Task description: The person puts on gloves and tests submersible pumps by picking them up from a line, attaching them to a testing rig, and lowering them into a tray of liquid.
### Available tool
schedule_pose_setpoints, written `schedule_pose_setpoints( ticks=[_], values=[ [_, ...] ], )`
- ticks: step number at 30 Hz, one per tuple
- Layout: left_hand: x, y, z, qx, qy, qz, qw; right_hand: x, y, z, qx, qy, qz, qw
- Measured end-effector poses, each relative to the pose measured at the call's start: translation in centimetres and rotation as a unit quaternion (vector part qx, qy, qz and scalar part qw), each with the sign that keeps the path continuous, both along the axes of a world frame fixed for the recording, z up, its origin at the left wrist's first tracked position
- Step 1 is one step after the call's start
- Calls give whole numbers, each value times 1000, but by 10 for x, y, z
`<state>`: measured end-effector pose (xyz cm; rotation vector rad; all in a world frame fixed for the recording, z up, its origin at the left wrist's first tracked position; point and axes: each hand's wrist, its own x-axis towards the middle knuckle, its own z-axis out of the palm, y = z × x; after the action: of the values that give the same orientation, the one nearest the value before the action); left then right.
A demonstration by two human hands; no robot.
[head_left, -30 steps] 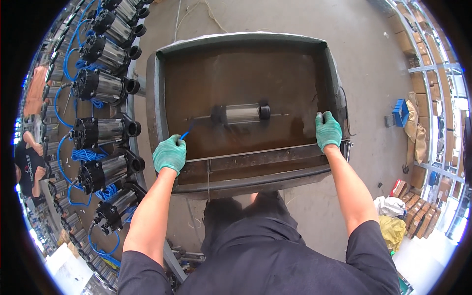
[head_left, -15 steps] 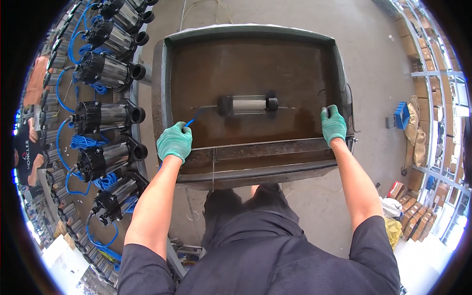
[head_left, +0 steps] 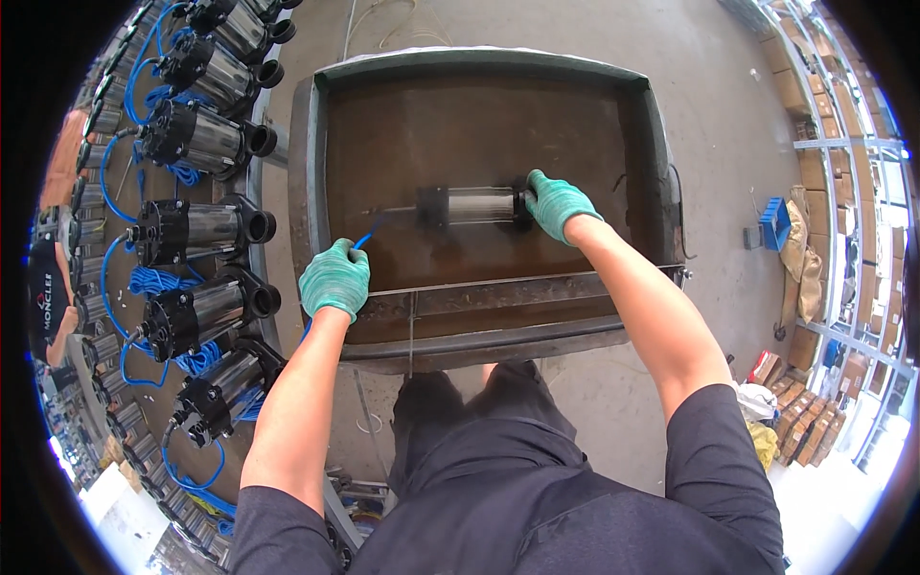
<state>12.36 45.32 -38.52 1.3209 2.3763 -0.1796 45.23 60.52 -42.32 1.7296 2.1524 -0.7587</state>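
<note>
A cylindrical pump [head_left: 481, 205], with a shiny metal body and black ends, lies on its side in the murky brown water of a metal tank [head_left: 661, 125]. My right hand [head_left: 559, 203], in a green glove, has its fingers curled over the pump's right black end and partly hides it. At the tank's left front corner my gloved left hand [head_left: 335, 280] is closed on a blue cable [head_left: 362, 240], which runs into the water toward the pump's left end. Murky water blurs the cable's lower part.
Several similar black and metal pumps [head_left: 192, 233] with coiled blue cables line a rack at the left. Beyond them, a person [head_left: 50, 297] is at the far left edge. On the right stand shelves of cardboard boxes [head_left: 815, 172] and a blue bin [head_left: 774, 223].
My right hand has left the tank's right side and moved left onto the pump's right end. My left hand stays on the cable at the left front corner.
</note>
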Motion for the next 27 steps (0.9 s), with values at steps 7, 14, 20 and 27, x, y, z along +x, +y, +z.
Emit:
schedule_pose_setpoints(
  ticks=[7,14,20,27],
  values=[
    [-3,-2,-2,8,-4,2,1000,-11,-1,-12,-35,-32,-5,999],
    [-2,3,3,-24,-15,15,999,1,3,-27,-30,1,-12,999],
    [-3,2,2,-16,-9,13,1000,-1,5,-25,-30,-7,-7,1000],
    [-3,1,-1,-12,-5,7,1000,7,22,-26,-28,-3,-34,999]
  ],
)
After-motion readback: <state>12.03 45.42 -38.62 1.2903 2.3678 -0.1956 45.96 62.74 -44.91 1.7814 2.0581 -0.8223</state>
